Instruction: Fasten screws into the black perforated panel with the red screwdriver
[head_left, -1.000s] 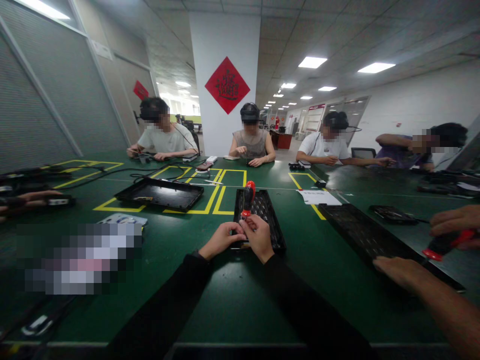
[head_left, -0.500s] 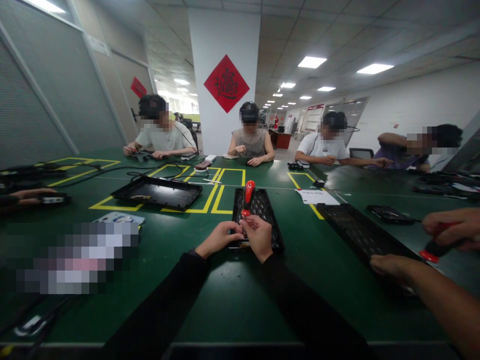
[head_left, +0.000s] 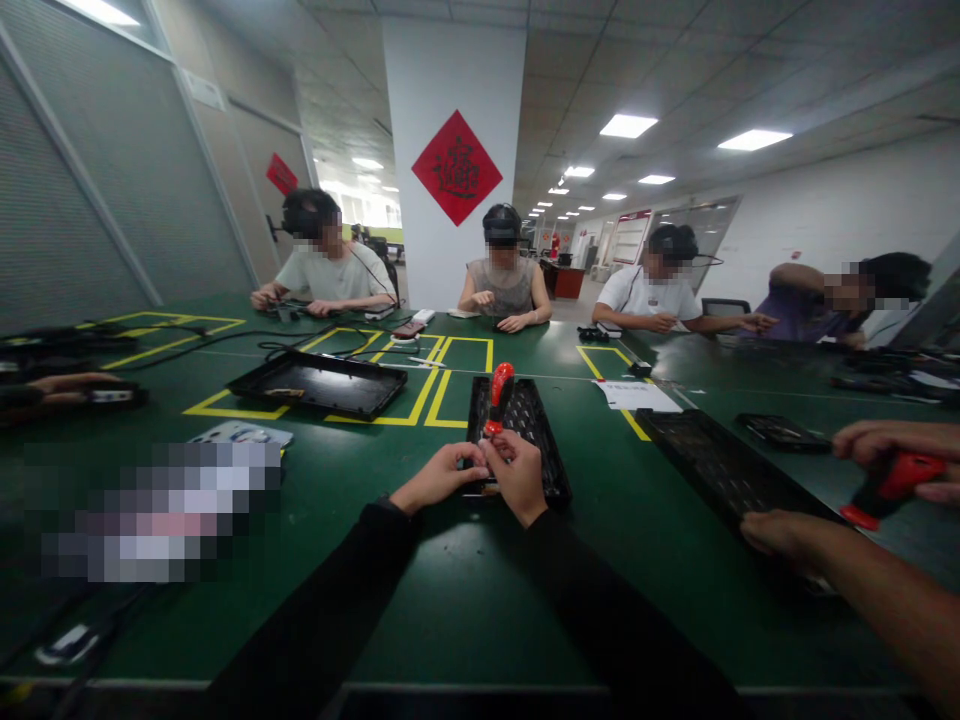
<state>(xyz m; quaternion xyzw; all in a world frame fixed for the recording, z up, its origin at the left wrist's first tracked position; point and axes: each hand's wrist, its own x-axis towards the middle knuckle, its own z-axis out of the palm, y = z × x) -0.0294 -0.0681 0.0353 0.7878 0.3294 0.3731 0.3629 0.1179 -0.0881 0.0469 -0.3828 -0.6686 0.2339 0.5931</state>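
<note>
The right hand (head_left: 517, 470) pinches the near-upright screwdriver (head_left: 500, 398) over the six o'clock end of the black casing (head_left: 531, 420) on the counter (head_left: 457, 610); whether the left hand (head_left: 442, 475) grips anything, I cannot tell. Work looks unfinished; progress underneath is hidden.

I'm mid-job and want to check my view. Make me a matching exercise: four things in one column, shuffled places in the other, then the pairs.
Things
1. Red-and-black-handled upright screwdriver
2. Glossy black rectangular tray
3. White paper sheet
4. Large red diamond-shaped sign

Places
A. Beside the far end of the long black slotted tray
B. On the white pillar
C. Where the person's left hand and right hand meet
D. Left of both hands, over yellow lines

Pairs: 1-C, 2-D, 3-A, 4-B
</note>
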